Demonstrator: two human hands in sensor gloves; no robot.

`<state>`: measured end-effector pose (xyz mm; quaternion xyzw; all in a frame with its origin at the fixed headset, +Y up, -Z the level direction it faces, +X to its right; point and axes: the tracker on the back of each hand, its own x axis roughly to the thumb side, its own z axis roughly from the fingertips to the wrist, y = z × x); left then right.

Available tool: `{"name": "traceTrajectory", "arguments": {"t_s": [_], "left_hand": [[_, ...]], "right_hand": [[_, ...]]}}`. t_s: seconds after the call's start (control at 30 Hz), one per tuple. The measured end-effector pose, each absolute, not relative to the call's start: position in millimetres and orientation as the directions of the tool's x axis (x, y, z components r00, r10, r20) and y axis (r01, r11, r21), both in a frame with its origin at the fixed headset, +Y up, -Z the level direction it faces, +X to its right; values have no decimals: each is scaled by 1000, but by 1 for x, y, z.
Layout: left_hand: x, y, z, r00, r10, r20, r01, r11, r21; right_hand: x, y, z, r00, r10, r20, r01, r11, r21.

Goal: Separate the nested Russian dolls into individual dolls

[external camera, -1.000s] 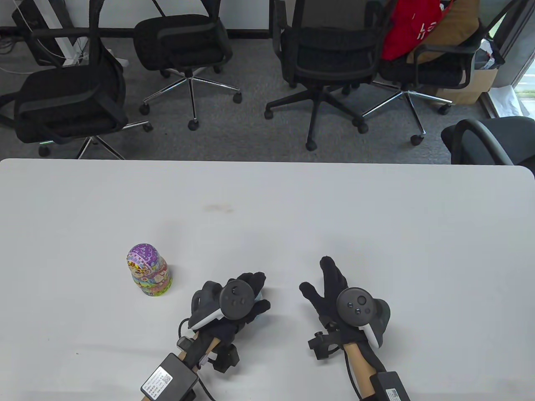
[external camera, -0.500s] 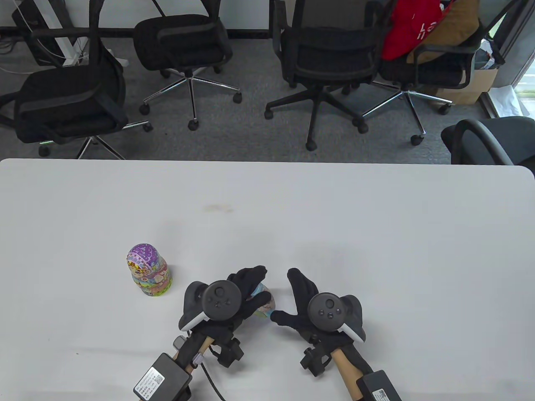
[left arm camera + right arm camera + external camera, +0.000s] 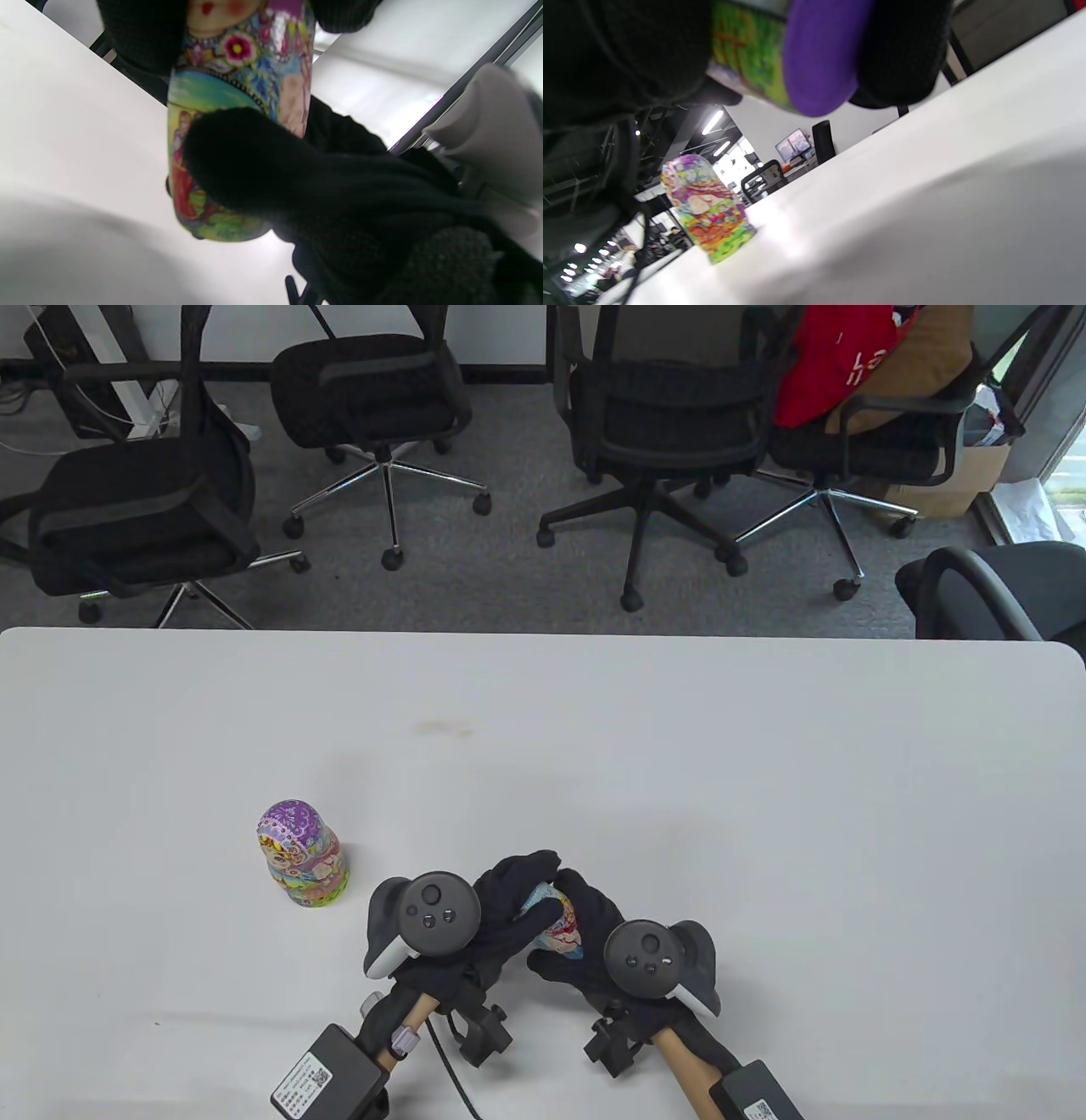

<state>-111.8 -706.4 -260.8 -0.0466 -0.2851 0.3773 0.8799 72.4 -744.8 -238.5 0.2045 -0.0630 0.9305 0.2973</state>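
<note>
A small painted doll (image 3: 556, 929) is held just above the table near the front edge, between both hands. My left hand (image 3: 509, 903) grips its upper half, and my right hand (image 3: 577, 937) wraps its lower half. The left wrist view shows this doll (image 3: 237, 106) close up, face and flowers visible, with a black thumb across its belly. Seen in the right wrist view, the doll's purple base (image 3: 821, 55) sits between the fingers. A larger doll (image 3: 301, 855) with a purple head stands upright on the table to the left, apart from both hands; the same larger doll (image 3: 706, 212) stands in the right wrist view.
The white table (image 3: 764, 780) stretches wide behind and to the right of the hands. Several black office chairs (image 3: 662, 415) stand on the grey carpet beyond its far edge. A cable box (image 3: 327, 1077) trails from the left wrist.
My right hand has moved left and closed round the small doll that my left hand held. My left hand has shifted slightly left and forward. The larger doll has not moved.
</note>
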Motion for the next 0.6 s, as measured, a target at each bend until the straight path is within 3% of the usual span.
{"name": "traceTrajectory", "arguments": {"t_s": [0.1,0.23,0.33,0.43,0.6], "left_hand": [[-111,-705,-259,569,668,479,-632,729,-265],[-113,-703,-259,575,669,471,-640,726,-251],[-113,-706,-260,609,661,438,-653,732,-196],[-114,-707,-260,603,676,424,-672,716,-186],[-114,-703,-257,646,658,388,-665,734,-137]], "right_hand": [[66,-739,-234,-805,405,432,-495,-861,-115],[60,-736,-230,-833,352,427,-463,-866,-190],[54,-734,-228,-896,168,411,-313,-895,-317],[53,-736,-229,-882,238,407,-371,-883,-288],[50,-733,-226,-910,108,400,-270,-886,-376]]}}
